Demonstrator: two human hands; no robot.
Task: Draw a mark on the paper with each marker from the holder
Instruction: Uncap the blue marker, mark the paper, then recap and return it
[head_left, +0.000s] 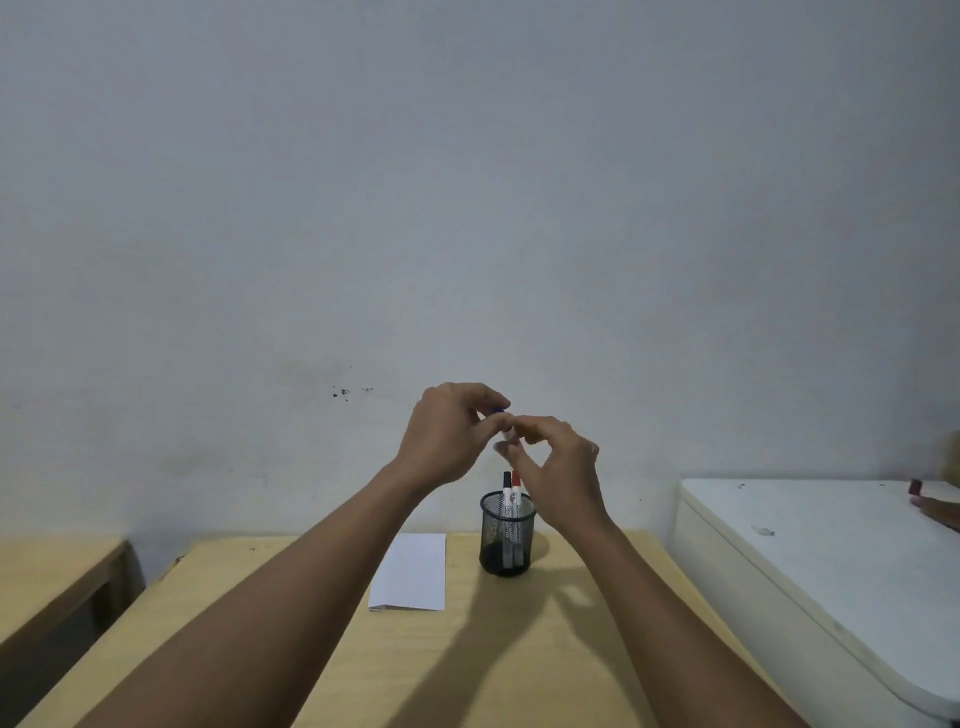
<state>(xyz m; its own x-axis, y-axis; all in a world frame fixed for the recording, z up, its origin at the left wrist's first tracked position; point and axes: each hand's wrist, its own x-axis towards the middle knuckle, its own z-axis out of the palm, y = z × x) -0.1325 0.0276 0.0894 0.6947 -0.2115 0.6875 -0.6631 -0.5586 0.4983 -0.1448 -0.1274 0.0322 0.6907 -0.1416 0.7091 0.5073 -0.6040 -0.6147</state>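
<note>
Hands — left hand (447, 434), right hand (558, 467) — together on blue marker (503, 422) above holder (507, 535)

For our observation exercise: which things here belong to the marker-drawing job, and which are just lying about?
Job: blue-capped marker held in both hands; black marker and red marker in the mesh holder; paper.

Lying about: white unit, small red thing on it.

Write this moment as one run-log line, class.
left hand: on blue marker | right hand: on same marker | holder: black, red markers inside | paper: no mark visible
</note>
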